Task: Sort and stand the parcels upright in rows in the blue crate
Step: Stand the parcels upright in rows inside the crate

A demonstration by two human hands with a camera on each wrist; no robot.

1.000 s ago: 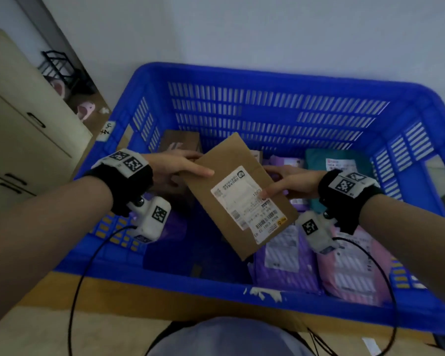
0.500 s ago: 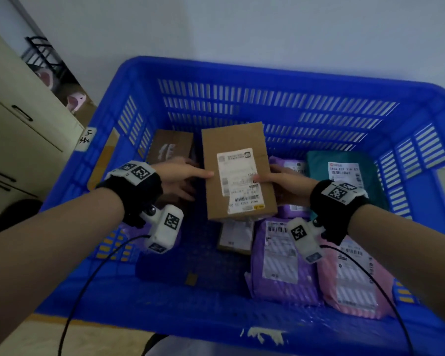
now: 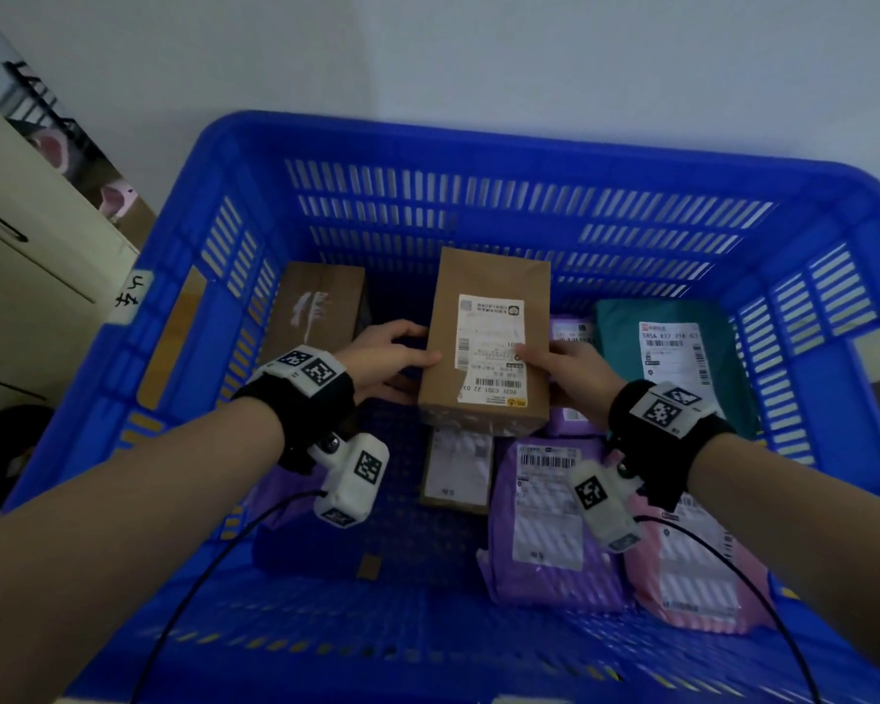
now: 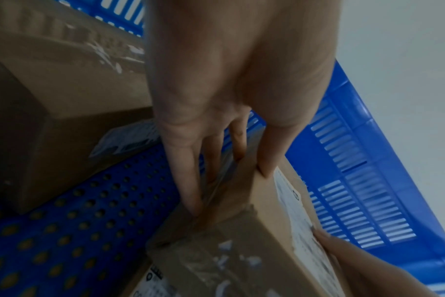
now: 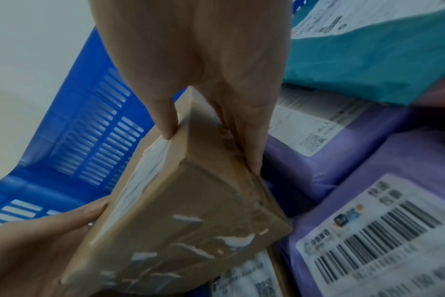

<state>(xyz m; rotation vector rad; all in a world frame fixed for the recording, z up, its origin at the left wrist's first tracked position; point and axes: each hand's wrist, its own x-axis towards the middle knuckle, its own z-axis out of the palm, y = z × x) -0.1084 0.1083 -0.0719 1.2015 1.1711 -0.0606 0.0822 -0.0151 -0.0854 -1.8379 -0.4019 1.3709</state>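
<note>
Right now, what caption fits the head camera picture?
Both hands hold a brown box upright inside the blue crate.

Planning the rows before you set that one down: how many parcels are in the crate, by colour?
Brown boxes: 3, one held
Purple bags: 3, one half hidden at left
Teal bags: 1
Pink bags: 1
Total: 8
</note>
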